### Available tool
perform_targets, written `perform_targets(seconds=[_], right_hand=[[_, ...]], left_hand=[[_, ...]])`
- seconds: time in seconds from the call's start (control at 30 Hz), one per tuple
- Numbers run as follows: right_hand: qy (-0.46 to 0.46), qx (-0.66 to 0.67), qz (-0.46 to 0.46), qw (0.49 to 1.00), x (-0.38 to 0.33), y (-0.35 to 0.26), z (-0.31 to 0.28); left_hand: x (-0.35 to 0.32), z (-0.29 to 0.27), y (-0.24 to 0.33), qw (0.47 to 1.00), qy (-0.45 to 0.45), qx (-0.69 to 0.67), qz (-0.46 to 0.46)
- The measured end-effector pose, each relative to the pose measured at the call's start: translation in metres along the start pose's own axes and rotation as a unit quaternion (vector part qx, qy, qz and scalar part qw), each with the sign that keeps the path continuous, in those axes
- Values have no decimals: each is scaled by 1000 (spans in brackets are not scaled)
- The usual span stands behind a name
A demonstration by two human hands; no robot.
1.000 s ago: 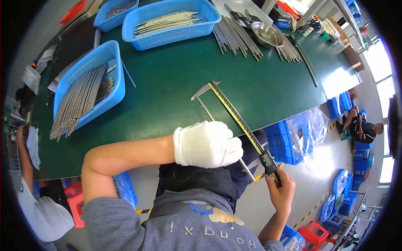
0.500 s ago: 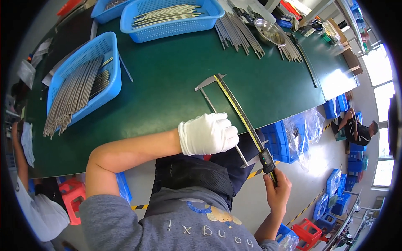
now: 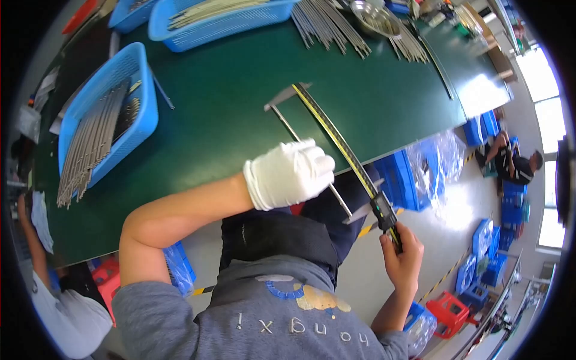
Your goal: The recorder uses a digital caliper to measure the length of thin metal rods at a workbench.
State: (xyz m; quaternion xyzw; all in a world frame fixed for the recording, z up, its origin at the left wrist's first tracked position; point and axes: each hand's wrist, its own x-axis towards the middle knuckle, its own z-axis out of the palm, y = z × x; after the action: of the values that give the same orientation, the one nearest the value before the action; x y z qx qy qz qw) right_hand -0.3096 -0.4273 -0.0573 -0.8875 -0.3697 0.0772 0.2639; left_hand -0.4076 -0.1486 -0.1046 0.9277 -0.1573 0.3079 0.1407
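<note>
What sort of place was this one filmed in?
Most likely a factory workshop: blue plastic baskets and metal rods on a green worktable, a digital caliper in the person's right hand, and yellow-and-black striped tape on the floor.

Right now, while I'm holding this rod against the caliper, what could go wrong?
The rod could tilt between the jaws of the caliper and skew the reading, since your gloved left hand grips only its middle. Its near end hangs past the edge of the table, so it might drop if your grip slips. Other rods jutting over the nearest blue basket could get knocked.
</note>
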Motion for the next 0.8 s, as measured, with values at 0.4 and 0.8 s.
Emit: perform_targets(seconds=[0.4, 0.8], right_hand=[[3, 1, -5, 1000, 3, -1, 1], [20, -8, 20, 1000, 2, 4, 9]], left_hand=[[9, -16, -1, 997, -69, -6, -21], [14, -18, -9, 998, -50, -14, 30]])
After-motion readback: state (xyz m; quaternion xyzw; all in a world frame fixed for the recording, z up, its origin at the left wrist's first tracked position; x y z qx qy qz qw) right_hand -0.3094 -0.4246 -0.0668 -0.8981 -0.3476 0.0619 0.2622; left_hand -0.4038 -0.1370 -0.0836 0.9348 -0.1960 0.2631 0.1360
